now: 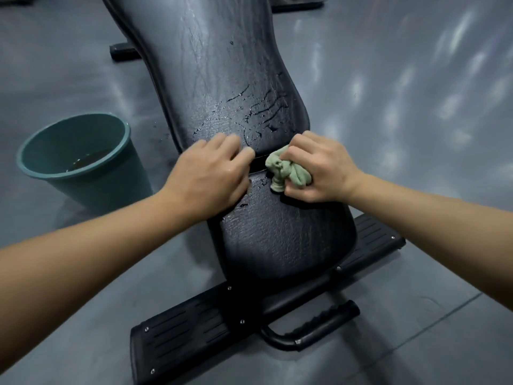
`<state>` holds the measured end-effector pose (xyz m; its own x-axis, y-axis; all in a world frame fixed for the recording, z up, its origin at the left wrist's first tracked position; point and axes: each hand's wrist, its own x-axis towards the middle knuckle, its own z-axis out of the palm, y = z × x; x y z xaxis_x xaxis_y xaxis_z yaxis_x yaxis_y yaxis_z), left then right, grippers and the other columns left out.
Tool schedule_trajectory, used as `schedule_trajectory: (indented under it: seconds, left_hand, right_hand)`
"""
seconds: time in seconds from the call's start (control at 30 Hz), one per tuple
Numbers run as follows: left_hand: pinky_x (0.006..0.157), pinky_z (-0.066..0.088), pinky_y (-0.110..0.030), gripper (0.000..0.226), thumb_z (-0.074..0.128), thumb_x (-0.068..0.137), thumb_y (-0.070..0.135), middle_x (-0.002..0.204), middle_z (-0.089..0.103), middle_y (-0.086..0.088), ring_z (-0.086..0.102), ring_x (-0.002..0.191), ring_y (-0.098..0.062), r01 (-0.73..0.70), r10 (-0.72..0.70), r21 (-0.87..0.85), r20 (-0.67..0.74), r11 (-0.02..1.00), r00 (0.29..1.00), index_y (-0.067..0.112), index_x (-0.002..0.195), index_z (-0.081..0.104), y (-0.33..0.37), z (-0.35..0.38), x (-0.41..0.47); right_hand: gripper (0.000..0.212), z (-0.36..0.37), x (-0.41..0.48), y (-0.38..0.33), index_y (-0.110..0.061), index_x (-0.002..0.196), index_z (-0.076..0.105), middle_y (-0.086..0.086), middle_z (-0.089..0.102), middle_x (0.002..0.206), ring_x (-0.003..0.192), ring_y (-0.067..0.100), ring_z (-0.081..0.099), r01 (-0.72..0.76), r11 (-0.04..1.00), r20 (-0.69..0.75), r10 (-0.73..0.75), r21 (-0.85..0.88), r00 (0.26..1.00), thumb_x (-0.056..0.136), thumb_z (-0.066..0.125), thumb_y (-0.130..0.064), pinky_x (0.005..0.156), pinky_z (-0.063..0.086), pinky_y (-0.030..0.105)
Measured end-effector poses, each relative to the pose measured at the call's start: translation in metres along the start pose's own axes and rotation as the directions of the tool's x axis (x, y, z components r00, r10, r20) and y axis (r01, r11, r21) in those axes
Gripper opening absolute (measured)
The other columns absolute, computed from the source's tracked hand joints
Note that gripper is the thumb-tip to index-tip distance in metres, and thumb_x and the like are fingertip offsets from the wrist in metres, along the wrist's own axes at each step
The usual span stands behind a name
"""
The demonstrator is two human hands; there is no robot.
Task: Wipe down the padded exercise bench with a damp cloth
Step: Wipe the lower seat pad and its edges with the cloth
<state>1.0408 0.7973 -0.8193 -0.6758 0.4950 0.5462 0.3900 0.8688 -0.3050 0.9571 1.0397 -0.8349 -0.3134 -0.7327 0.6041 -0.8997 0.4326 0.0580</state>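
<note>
Right hand (319,170) — fingers curled round the bunched cloth (281,169), which touches the wet bench (277,240) below them. Left hand (213,173) — fingers loose, spread, resting on the bench just beside the cloth. Bucket (75,157) left of both.

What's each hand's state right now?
Left hand: open, resting on the bench pad, holding nothing.
Right hand: closed on the bunched green cloth.
</note>
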Motion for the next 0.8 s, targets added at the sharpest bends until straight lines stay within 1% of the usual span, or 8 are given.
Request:
schedule_trajectory:
  seconds: [0.1,0.2,0.27,0.33,0.43,0.6,0.73,0.8]
  left_hand:
    - [0.075,0.043,-0.045,0.023,0.050,0.098,0.026,0.105,0.059,-0.015,0.056,0.092,-0.034,-0.055,0.055,0.049,0.001,0.997,0.998,0.009,0.107,0.062,-0.036,0.006,0.022]
    - [0.092,0.042,-0.046,0.037,0.051,0.097,0.033,0.121,0.060,-0.014,0.057,0.111,-0.036,0.027,-0.028,0.012,0.045,1.000,0.999,0.011,0.125,0.062,-0.052,0.028,0.033]
    - [0.101,0.039,-0.044,0.043,0.051,0.096,0.038,0.127,0.060,-0.011,0.055,0.120,-0.032,0.092,-0.092,-0.011,0.023,0.996,0.996,0.014,0.130,0.062,-0.054,0.039,0.031]
    - [0.105,0.037,-0.043,0.047,0.050,0.096,0.041,0.130,0.060,-0.010,0.055,0.123,-0.030,0.103,-0.102,-0.016,0.008,0.995,0.995,0.015,0.133,0.061,-0.052,0.042,0.029]
    - [0.108,0.036,-0.045,0.054,0.049,0.097,0.047,0.133,0.058,-0.013,0.053,0.126,-0.032,0.079,-0.078,-0.021,0.054,0.997,0.996,0.012,0.137,0.059,-0.052,0.038,0.030]
    - [0.113,0.034,-0.047,0.062,0.047,0.097,0.054,0.139,0.056,-0.014,0.050,0.133,-0.032,0.026,-0.025,-0.011,0.090,1.000,0.996,0.011,0.142,0.055,-0.052,0.038,0.031]
    - [0.122,0.026,-0.046,0.063,0.045,0.099,0.057,0.159,0.043,-0.002,0.038,0.148,-0.023,-0.019,0.023,-0.039,0.108,0.999,0.994,0.025,0.153,0.045,-0.055,0.039,0.030]
    - [0.122,0.025,-0.047,0.063,0.044,0.098,0.058,0.162,0.038,0.002,0.035,0.149,-0.021,-0.009,0.013,-0.033,0.108,0.999,0.994,0.029,0.155,0.042,-0.056,0.040,0.028]
  right_hand:
    - [0.049,0.004,0.008,0.002,-0.008,0.094,0.070,0.008,0.060,0.085,0.074,0.030,0.054,-0.041,0.997,-0.020,0.042,0.063,0.999,0.090,0.047,-0.052,0.058,0.042,0.035]
    - [0.050,0.012,0.013,0.004,-0.008,0.091,0.070,0.007,0.060,0.084,0.073,0.029,0.054,-0.035,0.994,-0.029,0.039,0.105,0.999,0.090,0.045,-0.052,0.060,0.040,0.033]
    - [0.046,0.014,0.011,0.009,-0.007,0.093,0.071,0.008,0.061,0.085,0.073,0.031,0.053,0.000,0.989,-0.040,0.007,0.150,0.999,0.089,0.049,-0.047,0.061,0.043,0.035]
    - [0.039,0.013,0.008,0.010,-0.007,0.094,0.071,0.010,0.061,0.086,0.072,0.032,0.051,0.019,0.983,-0.030,-0.014,0.181,0.999,0.087,0.055,-0.041,0.062,0.045,0.037]
    - [0.031,0.012,0.008,0.008,-0.007,0.094,0.072,0.010,0.061,0.086,0.071,0.031,0.049,0.010,0.981,-0.009,-0.008,0.196,1.000,0.084,0.066,-0.036,0.064,0.045,0.038]
    - [0.039,0.013,0.013,0.008,-0.010,0.090,0.071,0.006,0.060,0.085,0.072,0.027,0.051,-0.030,0.981,-0.025,0.036,0.190,0.999,0.088,0.067,-0.049,0.064,0.042,0.034]
    - [0.034,0.014,0.011,0.007,-0.010,0.089,0.071,0.007,0.060,0.086,0.072,0.027,0.048,-0.026,0.986,-0.023,0.030,0.163,0.999,0.088,0.067,-0.043,0.064,0.046,0.037]
    - [0.030,0.010,0.005,0.007,-0.009,0.087,0.070,0.008,0.060,0.086,0.071,0.029,0.046,-0.018,0.984,-0.025,0.023,0.176,0.999,0.087,0.068,-0.039,0.065,0.046,0.040]
